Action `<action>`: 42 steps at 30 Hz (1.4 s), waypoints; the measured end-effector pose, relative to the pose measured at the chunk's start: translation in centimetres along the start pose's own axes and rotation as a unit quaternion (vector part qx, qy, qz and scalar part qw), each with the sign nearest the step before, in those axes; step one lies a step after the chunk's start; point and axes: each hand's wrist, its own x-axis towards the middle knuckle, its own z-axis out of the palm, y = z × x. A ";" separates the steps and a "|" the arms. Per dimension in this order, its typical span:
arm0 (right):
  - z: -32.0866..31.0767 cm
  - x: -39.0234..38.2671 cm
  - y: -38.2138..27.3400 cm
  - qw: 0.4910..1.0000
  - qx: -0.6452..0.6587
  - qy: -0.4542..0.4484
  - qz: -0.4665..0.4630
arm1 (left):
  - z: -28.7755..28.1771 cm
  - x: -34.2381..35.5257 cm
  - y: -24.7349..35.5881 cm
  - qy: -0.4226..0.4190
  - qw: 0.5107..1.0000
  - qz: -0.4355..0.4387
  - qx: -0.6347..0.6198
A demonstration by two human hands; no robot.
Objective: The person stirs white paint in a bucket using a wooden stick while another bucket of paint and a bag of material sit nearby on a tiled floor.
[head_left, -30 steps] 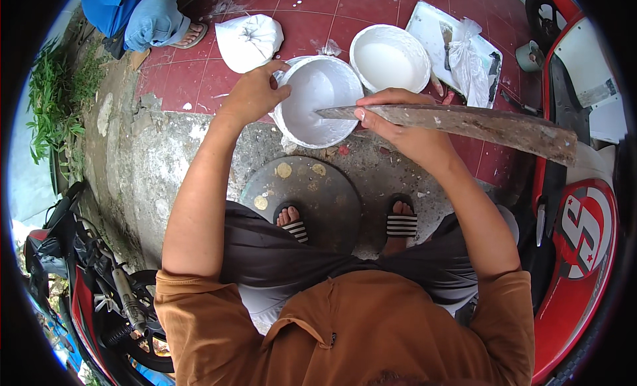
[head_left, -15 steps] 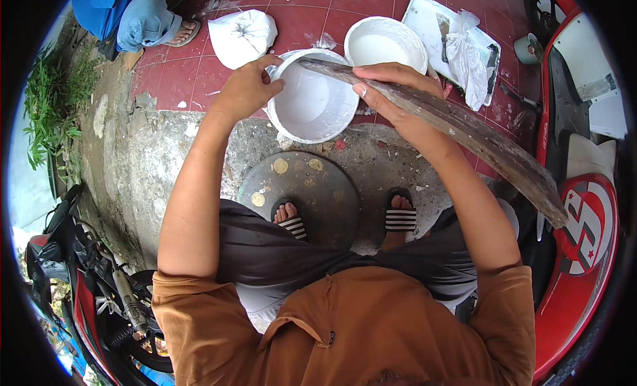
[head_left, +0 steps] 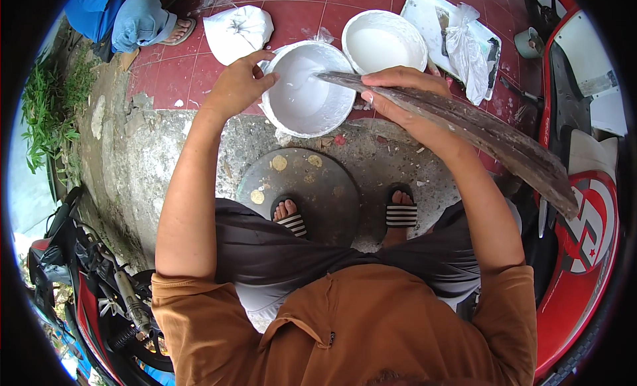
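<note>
Viewing remotely, I have R hand (head_left: 418,125) nearer, fingers clasped round wooden plank (head_left: 491,128); its long axis runs fwd-L to tip at white bucket (head_left: 312,132) mouth, depth unclear, butt aft-R. L hand (head_left: 240,87) fingers grasp bucket's L rim.

Bright diffuse daylight, soft shadows, washed-out left edge, hands (head_left: 237,87) fairly sharp, black-cornered fisheye distortion

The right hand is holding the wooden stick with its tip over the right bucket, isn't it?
Not quite: the head view shows the right hand holding the wooden stick with its tip over the left bucket.
</note>
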 end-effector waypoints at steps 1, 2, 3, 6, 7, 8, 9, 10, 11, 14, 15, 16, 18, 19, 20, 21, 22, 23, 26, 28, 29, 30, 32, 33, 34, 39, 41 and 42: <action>0.0 0.2 0.0 1.000 -0.024 0.010 0.001 | 0.0 0.0 0.0 -0.001 1.000 0.000 0.000; 0.2 0.3 0.0 1.000 -0.024 0.011 0.002 | -0.1 -0.1 0.0 0.003 1.000 -0.005 -0.003; 0.5 0.3 0.1 1.000 -0.004 0.009 -0.010 | 0.0 -0.1 -0.1 0.005 1.000 -0.010 -0.007; 1.6 0.1 0.8 0.998 0.039 0.003 -0.053 | -0.1 0.0 -0.1 0.002 1.000 -0.018 -0.016; 1.8 0.0 0.8 0.995 0.059 -0.015 -0.081 | -0.1 0.1 -0.3 0.001 1.000 -0.018 -0.016; 2.0 -0.2 0.8 0.991 0.078 -0.033 -0.109 | -0.1 0.3 -0.5 0.003 1.000 -0.015 -0.010; 1.9 -0.3 0.6 0.990 0.083 -0.060 -0.094 | -0.1 0.3 -0.6 0.007 1.000 -0.014 -0.004; 1.7 -0.3 0.3 0.990 0.084 -0.061 -0.094 | -0.2 0.2 -0.7 0.007 1.000 -0.016 -0.004; 1.5 -0.3 0.1 0.991 0.098 -0.076 -0.051 | -0.3 0.2 -0.8 0.005 1.000 -0.022 -0.014; 0.7 -0.1 0.7 0.993 0.088 -0.075 -0.024 | -0.4 0.1 -0.3 0.006 0.999 -0.026 -0.018; 0.5 0.0 0.9 0.995 0.066 -0.060 -0.040 | -0.4 0.1 -0.2 0.007 0.999 -0.027 -0.015; 0.3 0.1 0.9 0.995 0.066 -0.061 -0.040 | -0.5 0.2 -0.1 0.007 0.999 -0.028 -0.016; -0.2 0.5 0.3 0.999 0.034 -0.030 0.004 | -0.6 0.2 0.0 0.006 1.000 -0.027 -0.003; -0.4 0.8 0.1 0.999 0.032 -0.020 0.006 | -0.6 0.2 -0.1 0.006 1.000 -0.028 -0.003; -0.3 1.0 0.2 0.999 0.032 -0.021 0.006 | -0.5 0.2 -0.2 0.009 1.000 -0.025 0.003; -0.2 1.1 0.4 1.000 0.026 -0.014 -0.003 | -0.4 0.3 -0.4 0.012 1.000 -0.020 0.010; -0.1 1.2 0.5 1.000 0.019 -0.007 -0.013 | -0.3 0.3 -0.5 0.011 1.000 -0.021 0.010; 0.0 1.1 0.4 1.000 0.020 -0.007 -0.013 | -0.3 0.4 -0.7 0.015 1.000 -0.016 0.011; 0.4 0.9 0.0 1.000 0.004 -0.014 0.018 | -0.5 0.1 -0.6 0.019 1.000 -0.018 0.016; 0.3 0.6 -0.2 0.996 0.033 -0.042 0.074 | -0.5 0.2 -0.5 0.016 1.000 -0.016 0.015; 0.4 0.6 -0.2 0.996 0.032 -0.042 0.074 | -0.6 0.3 -0.6 0.015 1.000 -0.011 0.017; 0.6 0.5 0.0 0.996 0.033 -0.044 0.071 | -0.5 0.4 -0.6 0.011 1.000 -0.006 0.019; 1.0 0.5 0.2 0.996 0.033 -0.046 0.069 | -0.5 0.5 -0.3 0.007 1.000 -0.014 0.014; 1.2 0.8 0.4 0.999 0.022 -0.017 0.032 | -0.6 0.4 -0.2 0.004 1.000 -0.024 0.010; 1.3 0.9 0.5 1.000 0.011 0.012 -0.005 | -0.5 0.4 -0.3 0.004 1.000 -0.025 0.010; 0.2 1.7 -0.8 1.000 -0.015 0.023 0.011 | -0.5 0.1 -0.5 0.011 0.999 -0.022 0.022; 0.2 1.5 -0.9 0.999 -0.030 0.024 0.030 | -0.6 0.0 -0.2 0.013 0.999 -0.024 0.025; 0.2 1.3 -1.0 0.998 -0.028 0.006 0.048 | -0.6 0.0 0.0 0.013 0.999 -0.027 0.027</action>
